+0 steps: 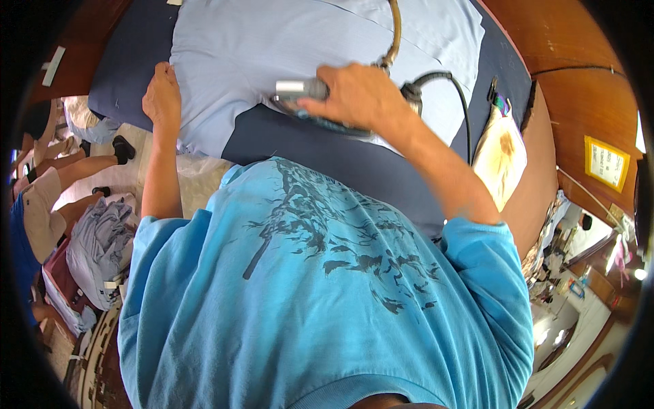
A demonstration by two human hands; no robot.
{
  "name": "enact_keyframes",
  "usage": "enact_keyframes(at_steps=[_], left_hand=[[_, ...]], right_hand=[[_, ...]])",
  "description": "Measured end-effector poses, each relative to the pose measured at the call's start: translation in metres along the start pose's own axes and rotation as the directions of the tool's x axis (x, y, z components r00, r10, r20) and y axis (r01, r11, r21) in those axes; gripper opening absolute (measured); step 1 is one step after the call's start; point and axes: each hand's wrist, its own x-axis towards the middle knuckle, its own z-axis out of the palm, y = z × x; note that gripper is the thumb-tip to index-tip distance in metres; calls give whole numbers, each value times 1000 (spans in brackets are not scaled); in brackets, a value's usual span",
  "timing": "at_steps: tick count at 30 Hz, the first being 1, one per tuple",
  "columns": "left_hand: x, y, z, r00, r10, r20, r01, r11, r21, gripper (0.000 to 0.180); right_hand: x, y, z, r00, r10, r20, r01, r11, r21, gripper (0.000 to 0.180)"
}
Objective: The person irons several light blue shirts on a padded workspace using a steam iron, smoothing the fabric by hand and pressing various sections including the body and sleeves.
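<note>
A light blue shirt (225, 41) lies spread over the dark navy padded ironing board (293, 146). My right hand (361, 95) is wrapped round the handle of a steam iron (306, 88), which rests low over the shirt near its front edge. The iron's soleplate is mostly hidden from above. A tan hose (395, 34) and a black cable (463, 95) run off the iron. At the shirt's left edge, my left hand (162, 95) is closed, its fingers pinching the fabric.
A cream cloth with a brown scorch mark (504, 153) lies at the board's right end. Brown wooden panels (572, 34) stand beyond it. On the left, a heap of grey-blue garments (99, 249) lies near other people's legs (75, 167).
</note>
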Motion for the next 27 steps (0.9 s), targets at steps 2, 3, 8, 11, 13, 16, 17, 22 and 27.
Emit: enact_keyframes(at_steps=[2, 3, 8, 11, 13, 16, 17, 22, 27], left_hand=[[2, -5, 1, 1000, 6, -17, -7, 1000, -20, 26], [2, -4, 2, 1000, -3, -23, 3, 1000, -27, 25], [-1, -5, -6, 999, -5, -54, -2, 993, -117, 20], [-7, -8, -3, 998, -65, -13, 63, 988, -138, 18], [-7, -8, -5, 996, -62, -57, 51, 983, -174, 19], [0, -2, -9, 989, -118, -92, 98, 975, -200, 20], [3, 3, -14, 987, -134, -88, 117, 978, -175, 20], [1, -6, -12, 996, -90, 13, 91, 990, -113, 22], [0, -7, -19, 993, -71, 91, 84, 985, -151, 22]], right_hand=[[-13, -10, 0, 999, 47, -1, -47, 999, 26, 47], [-15, -12, 1, 998, 68, 0, -68, 997, 40, 47], [4, -21, -3, 990, 123, -73, -117, 990, 74, 49], [28, -25, -3, 981, 165, -103, -156, 984, 84, 49], [56, -23, -7, 974, 165, -156, -149, 983, 112, 50], [99, -27, -18, 964, 151, -219, -131, 986, 106, 51], [113, -29, -20, 963, 131, -237, -111, 989, 95, 51], [168, -52, -18, 967, -24, -254, 35, 999, 39, 51], [218, -71, -6, 916, -290, -276, 253, 954, -160, 55]])
